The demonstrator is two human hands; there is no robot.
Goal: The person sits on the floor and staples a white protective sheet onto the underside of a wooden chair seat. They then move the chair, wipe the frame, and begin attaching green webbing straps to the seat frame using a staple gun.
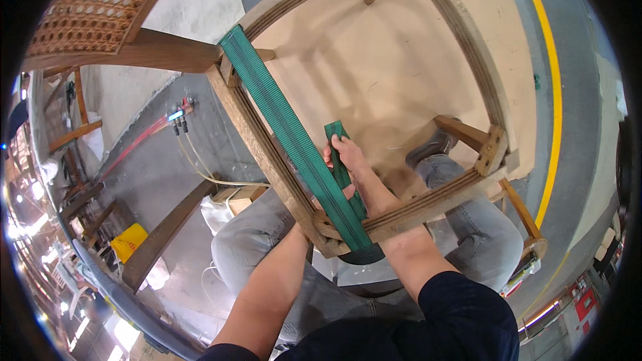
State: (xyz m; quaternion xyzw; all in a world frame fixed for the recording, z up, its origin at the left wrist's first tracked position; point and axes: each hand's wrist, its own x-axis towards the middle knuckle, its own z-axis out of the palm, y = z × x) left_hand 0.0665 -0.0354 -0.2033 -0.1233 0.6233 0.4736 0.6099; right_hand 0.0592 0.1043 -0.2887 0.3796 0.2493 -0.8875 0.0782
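Dark sleeves at 6 o'clock, both forearms reaching up. Left hand (302,232) hidden behind the near corner of the wooden chair frame (428,204), fingers not visible, can't tell grip. Right hand (348,164) inside the frame, fingers closed round the loose end of the green webbing strap (287,127). Strap runs taut from near corner at 6 to far rail at 11. Cane chair back (93,3) at 10 o'clock. Yellow floor line (555,107) at 3.

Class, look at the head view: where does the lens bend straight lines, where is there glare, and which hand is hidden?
Head view: the wooden chair frame bows toward the rim; glare at lower left; right hand grips the green webbing sharply; left hand hidden.
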